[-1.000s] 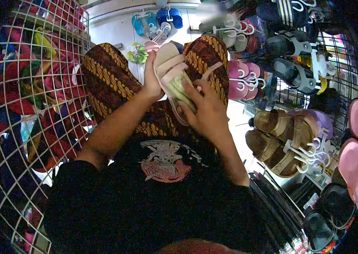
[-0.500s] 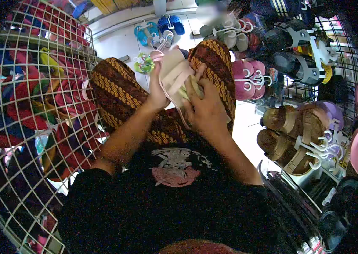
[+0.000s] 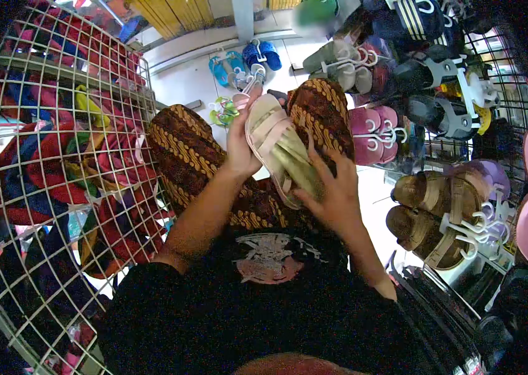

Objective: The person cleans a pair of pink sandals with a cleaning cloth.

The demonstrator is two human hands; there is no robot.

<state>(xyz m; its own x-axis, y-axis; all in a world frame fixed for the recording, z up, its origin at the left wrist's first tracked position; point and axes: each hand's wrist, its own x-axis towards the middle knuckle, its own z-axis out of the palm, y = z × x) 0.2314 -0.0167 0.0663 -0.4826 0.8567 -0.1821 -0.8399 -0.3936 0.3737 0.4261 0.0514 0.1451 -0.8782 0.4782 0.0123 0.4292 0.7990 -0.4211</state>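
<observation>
A beige strappy sandal (image 3: 270, 128) is tilted in front of my knees, with its footbed facing up. My left hand (image 3: 242, 140) grips its left edge, thumb toward the toe end. A soft yellow-green cloth (image 3: 298, 165) lies across the straps and footbed. On the sandal's right side, my right hand (image 3: 337, 187) has the cloth between its thumb and spread fingers; part of the contact is blurred. Past my left fingertips, a pink piece (image 3: 241, 100) is near a clear hanger (image 3: 254, 78).
A wire grid (image 3: 58, 162) with colourful footwear behind it stands at left. Blue sandals (image 3: 261, 56) lie ahead on the tiles. Pink sandals (image 3: 373, 131), brown sandals (image 3: 435, 212) and grey-black sandals (image 3: 435, 115) on hangers line the right. Patterned trousers (image 3: 189, 147) cover my knees.
My right hand has moved down and right along the sandal, and its fingers have spread. More of the yellow-green cloth shows. My left hand keeps its grip.
</observation>
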